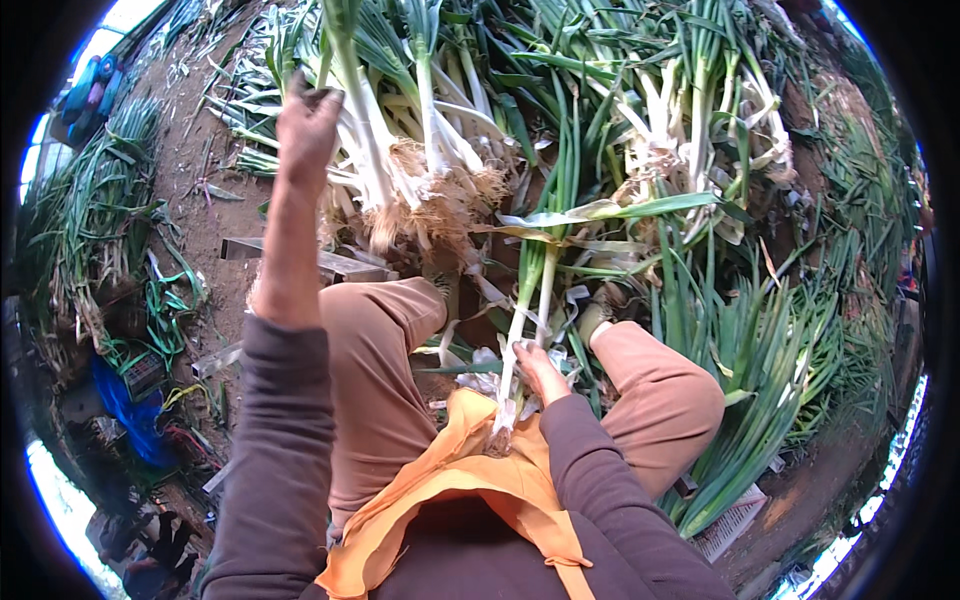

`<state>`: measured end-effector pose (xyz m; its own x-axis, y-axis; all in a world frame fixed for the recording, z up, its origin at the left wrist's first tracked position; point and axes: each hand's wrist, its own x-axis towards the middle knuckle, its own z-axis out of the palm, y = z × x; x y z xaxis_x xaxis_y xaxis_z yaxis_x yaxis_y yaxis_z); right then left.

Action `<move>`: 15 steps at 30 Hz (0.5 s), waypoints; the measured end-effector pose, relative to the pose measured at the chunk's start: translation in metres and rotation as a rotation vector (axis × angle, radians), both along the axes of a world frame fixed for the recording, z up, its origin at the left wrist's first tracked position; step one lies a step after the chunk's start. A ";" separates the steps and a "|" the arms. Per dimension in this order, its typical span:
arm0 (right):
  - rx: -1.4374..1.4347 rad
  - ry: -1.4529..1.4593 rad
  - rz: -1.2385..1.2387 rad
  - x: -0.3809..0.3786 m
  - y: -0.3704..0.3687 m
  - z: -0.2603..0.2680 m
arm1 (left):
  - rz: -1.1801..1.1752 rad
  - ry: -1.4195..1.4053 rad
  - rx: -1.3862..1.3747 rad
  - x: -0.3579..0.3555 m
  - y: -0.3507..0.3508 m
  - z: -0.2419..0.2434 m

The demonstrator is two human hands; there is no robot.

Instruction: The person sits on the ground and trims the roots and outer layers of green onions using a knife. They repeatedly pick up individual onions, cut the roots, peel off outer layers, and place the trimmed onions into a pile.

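Observation:
My right hand (pixel 535 366) is closed around the white stalks of green onions (pixel 513 337), whose roots hang over the orange apron (pixel 480 472) on my lap. The green leaves of these onions point away from me. My left hand (pixel 309 120) is stretched forward at the upper left, by the leafy side of a heap of large green onions (pixel 427 112) with bushy roots. Its fingers look partly bent and blurred, and whether they touch a stalk is unclear.
More onions (pixel 667 120) lie at the upper right, and a pile with long leaves (pixel 757 375) rests beside my right knee. Another bundle (pixel 112 195) lies at the far left near a blue plastic sheet (pixel 135 412). Metal bars (pixel 330 262) cross the soil by my left knee.

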<state>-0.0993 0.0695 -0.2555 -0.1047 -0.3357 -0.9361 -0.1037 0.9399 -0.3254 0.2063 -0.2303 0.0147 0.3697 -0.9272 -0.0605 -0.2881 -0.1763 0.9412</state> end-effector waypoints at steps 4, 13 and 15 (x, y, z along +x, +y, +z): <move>0.018 -0.178 -0.090 0.007 -0.004 -0.001 | -0.081 0.326 0.363 -0.049 0.042 -0.073; -0.545 -0.133 0.399 0.034 -0.050 0.135 | -0.532 0.430 0.714 -0.130 0.111 -0.130; -0.587 -0.154 0.466 0.033 -0.054 0.171 | -0.395 0.747 0.497 -0.145 0.126 -0.115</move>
